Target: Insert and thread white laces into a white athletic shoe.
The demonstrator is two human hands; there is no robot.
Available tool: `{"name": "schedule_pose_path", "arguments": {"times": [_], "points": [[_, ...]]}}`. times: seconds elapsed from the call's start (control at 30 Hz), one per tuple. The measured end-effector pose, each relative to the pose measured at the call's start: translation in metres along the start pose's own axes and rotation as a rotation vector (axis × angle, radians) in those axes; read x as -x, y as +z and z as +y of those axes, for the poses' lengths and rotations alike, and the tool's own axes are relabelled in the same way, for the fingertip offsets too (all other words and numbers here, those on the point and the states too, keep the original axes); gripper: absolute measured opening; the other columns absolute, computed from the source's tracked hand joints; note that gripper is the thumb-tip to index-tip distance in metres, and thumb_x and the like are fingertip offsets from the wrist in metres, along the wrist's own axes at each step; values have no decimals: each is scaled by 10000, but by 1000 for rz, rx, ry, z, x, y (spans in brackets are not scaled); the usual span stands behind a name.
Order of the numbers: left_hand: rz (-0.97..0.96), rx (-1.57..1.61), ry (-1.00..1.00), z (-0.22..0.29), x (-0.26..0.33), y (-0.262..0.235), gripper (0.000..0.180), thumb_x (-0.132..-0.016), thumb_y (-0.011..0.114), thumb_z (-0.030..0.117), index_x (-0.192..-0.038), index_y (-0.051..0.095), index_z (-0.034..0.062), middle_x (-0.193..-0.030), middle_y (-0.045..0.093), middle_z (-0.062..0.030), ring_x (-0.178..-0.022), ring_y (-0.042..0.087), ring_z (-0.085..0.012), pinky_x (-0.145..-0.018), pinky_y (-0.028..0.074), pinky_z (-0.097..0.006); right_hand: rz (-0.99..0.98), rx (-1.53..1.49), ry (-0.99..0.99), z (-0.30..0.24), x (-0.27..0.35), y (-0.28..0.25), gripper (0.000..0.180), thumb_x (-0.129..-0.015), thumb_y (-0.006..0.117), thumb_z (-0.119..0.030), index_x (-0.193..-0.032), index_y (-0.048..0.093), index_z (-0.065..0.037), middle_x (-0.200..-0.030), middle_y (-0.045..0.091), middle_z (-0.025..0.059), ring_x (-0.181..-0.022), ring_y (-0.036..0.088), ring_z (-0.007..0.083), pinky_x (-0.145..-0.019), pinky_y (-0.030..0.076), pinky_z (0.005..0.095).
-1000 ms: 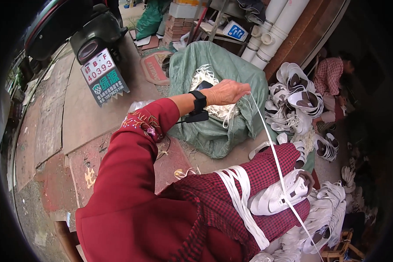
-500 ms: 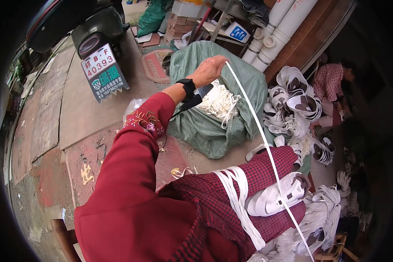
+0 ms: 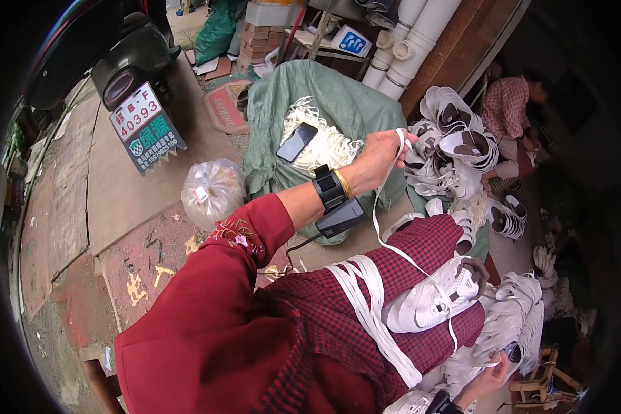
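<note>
My left hand (image 3: 383,155) is raised out in front of me, fingers pinched shut on the end of a white lace (image 3: 386,228) that runs down slack to the white shoe (image 3: 438,297) lying on my lap, over my checked skirt. My right hand (image 3: 493,372) sits low at the frame's edge with its fingers curled; I think it grips the other end of the lace, but the view there is too warped for me to be sure. A bundle of loose laces (image 3: 369,303) is draped across my thigh just beside the shoe. The risk I see is the shoe: it rests tilted on my knee with neither hand on it, so a hard tug on the lace could drag it off my lap onto the pile of white shoes (image 3: 510,324) at my right. The lace could also slip from my pinch, or catch on the black device (image 3: 341,217) hanging under my wrist strap. Ahead, a green sack (image 3: 338,103) holds a heap of white laces (image 3: 324,141) with a phone (image 3: 297,141) lying on top. A knotted plastic bag (image 3: 214,193) sits on the pavement to the left near a parked scooter (image 3: 131,76), and another person (image 3: 510,114) sits beyond more shoes, well apart from me
</note>
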State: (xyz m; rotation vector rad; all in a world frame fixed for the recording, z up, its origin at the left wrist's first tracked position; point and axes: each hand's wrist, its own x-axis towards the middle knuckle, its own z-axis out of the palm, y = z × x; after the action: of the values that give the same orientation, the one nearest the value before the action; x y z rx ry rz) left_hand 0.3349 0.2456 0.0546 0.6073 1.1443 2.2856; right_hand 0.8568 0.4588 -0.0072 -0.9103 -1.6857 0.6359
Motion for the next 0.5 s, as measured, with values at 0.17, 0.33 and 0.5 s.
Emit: {"name": "schedule_pose_path", "arguments": {"times": [0.17,0.33,0.5], "points": [[-273,322,-254,-22,27,62,263,-1022,556,116,-1227,618,-38,-921,615,-28,-813,576,-116,-742,516,-260,-192,-187,115,-30,6,88,147,-910,740,-46,-1020,675,27,-986,674,53,-908,606,121,-852,487,251],[-379,22,-224,-52,49,84,263,-1001,616,91,-1226,651,-41,-971,676,-49,-836,629,-93,-771,553,-234,-291,-395,71,-68,5,135,131,-951,717,-119,-987,649,-12,-906,655,15,-809,584,85,-764,474,232],[-549,-334,-135,-90,75,80,166,-970,671,68,-1118,713,8,-975,716,-29,-858,639,-55,-792,538,-220,-367,-496,242,-79,10,128,113,-940,719,-70,-994,644,-6,-892,693,33,-815,662,92,-760,526,224]]}}
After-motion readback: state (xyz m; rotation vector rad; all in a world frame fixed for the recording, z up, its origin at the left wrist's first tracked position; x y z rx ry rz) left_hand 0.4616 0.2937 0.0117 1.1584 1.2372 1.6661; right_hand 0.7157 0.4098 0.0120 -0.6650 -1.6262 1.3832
